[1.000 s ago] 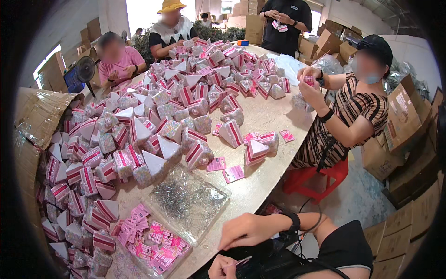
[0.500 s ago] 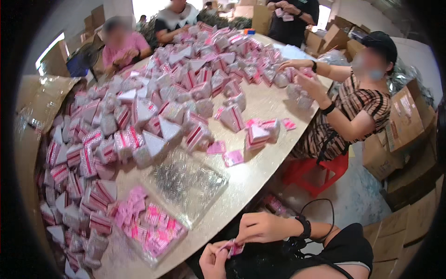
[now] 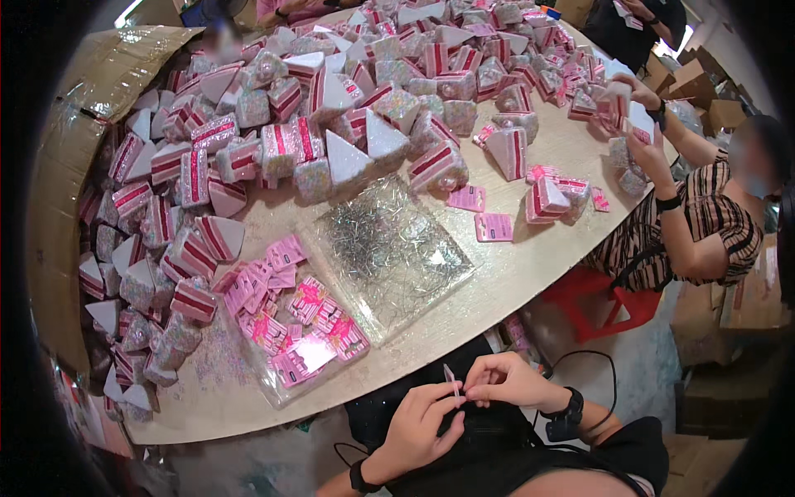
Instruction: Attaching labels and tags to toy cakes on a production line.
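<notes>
Above my lap, my left hand [image 3: 421,424] pinches a small pink card [image 3: 451,377], seen almost edge-on. My right hand [image 3: 507,383] meets it from the right, thumb and forefinger pressed together at the card's edge; whatever is between those fingertips is too small to make out. On the table in front, a clear tray [image 3: 280,402] holds several pink printed cards [image 3: 302,356]. Beside it stands another clear tray [image 3: 383,341] with many thin silvery metal pins [image 3: 389,240] scattered in it.
Glittery cake-slice ornaments [image 3: 348,157] are heaped across the table [image 3: 530,248]. Two loose pink cards [image 3: 494,228] lie behind the pin tray. At right, a person in a striped top [image 3: 704,224] handles ornaments beside a red stool [image 3: 600,311]. Cardboard [image 3: 74,182] borders the left side.
My view has tilted down and shifted left. My hands have turned, so the card now shows edge-on between them, and my left hand's fingers are more visible.
</notes>
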Demonstrator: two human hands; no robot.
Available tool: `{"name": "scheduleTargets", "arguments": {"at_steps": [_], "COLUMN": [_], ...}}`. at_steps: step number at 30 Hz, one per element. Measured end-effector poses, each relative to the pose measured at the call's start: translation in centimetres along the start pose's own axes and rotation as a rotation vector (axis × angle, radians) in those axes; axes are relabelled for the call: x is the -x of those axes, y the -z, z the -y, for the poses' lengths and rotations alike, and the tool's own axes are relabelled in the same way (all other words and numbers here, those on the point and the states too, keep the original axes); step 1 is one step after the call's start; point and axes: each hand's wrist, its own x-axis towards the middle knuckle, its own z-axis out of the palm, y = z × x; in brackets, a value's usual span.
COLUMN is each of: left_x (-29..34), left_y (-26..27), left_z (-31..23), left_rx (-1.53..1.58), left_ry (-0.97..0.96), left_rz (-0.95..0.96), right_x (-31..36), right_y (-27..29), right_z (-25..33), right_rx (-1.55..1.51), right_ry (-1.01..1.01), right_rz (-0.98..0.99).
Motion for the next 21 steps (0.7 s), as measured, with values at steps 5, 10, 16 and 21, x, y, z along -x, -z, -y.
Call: {"name": "scheduleTargets", "arguments": {"at_steps": [5,10,16,21], "left_x": [0.2,-0.4,-0.4,-0.1], "left_y": [0.0,1.9,2.1,1.2], "left_z": [0.6,0.7,0.2,0.1], "left_rx": [-0.090,-0.161,-0.234,-0.220], "left_ry": [-0.130,-0.228,-0.332,-0.419], "left_rz": [0.067,0.246,0.210,0.140], "right_x": [-0.1,-0.4,-0.5,-0.3], "right_y": [0.7,0.8,0.1,-0.1], "right_z": [-2.6,-3.5,-3.9,-4.0], "right_rx": [-0.449,-0.817,-0.961,-0.993], "right_ry": [-0.270,-0.325,-0.395,-0.397], "right_rz": [0.173,0.371,0.481,0.533]}}
